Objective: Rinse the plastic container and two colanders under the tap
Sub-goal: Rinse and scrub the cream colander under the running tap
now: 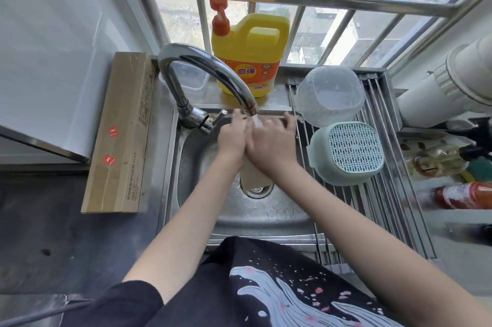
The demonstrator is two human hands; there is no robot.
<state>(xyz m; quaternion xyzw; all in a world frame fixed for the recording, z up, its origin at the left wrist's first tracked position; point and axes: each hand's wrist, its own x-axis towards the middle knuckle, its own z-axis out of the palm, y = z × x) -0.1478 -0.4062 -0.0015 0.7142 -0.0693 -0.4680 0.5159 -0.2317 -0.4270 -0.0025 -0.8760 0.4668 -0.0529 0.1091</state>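
Water runs from the chrome tap (213,73) over both my hands above the steel sink (266,217). My left hand (233,134) and my right hand (271,140) touch side by side under the stream, fingers spread, holding nothing. A clear plastic colander (330,94) lies upside down on the drying rack (372,198) to the right. In front of it a pale green colander (348,152) also lies upside down. A clear plastic container (191,78) stands behind the tap on the ledge.
A yellow detergent jug (250,54) with an orange pump stands on the sill behind the sink. A long cardboard box (119,134) lies left of the sink. Bottles (463,194) and a white pipe (452,81) crowd the right side.
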